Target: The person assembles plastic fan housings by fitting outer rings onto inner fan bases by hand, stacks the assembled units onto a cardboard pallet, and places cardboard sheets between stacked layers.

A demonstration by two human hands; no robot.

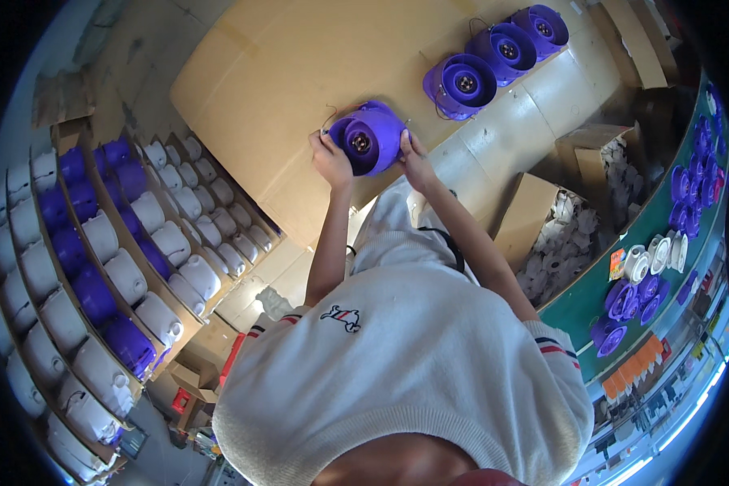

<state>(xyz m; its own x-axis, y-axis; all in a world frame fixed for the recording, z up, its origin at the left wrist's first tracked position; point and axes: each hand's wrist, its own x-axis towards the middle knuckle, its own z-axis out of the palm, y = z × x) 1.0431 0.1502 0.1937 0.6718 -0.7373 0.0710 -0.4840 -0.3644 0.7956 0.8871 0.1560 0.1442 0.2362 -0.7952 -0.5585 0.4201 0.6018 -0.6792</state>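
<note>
Between my hands is a purple round housing (382, 134) with an inner ring, a dark metallic centre and a thin wire at its upper left. My left hand (332, 159) grips its left side, fingers closed at the rim. On the opposite side my right hand (415, 164) has its fingers against the wall, holding it too. The housing is at the near edge of a large brown cardboard surface (300, 73); whether it rests there or is lifted, I cannot tell. Three similar purple housings (462, 84) stand in a row at the far right of that surface.
At left, cardboard-divided rows hold many white covers (127, 271) and purple covers (93, 293). Open cartons (528, 212) with white parts stand at right. Beyond them, a green table (595, 344) carries purple rings and several white round parts (660, 254).
</note>
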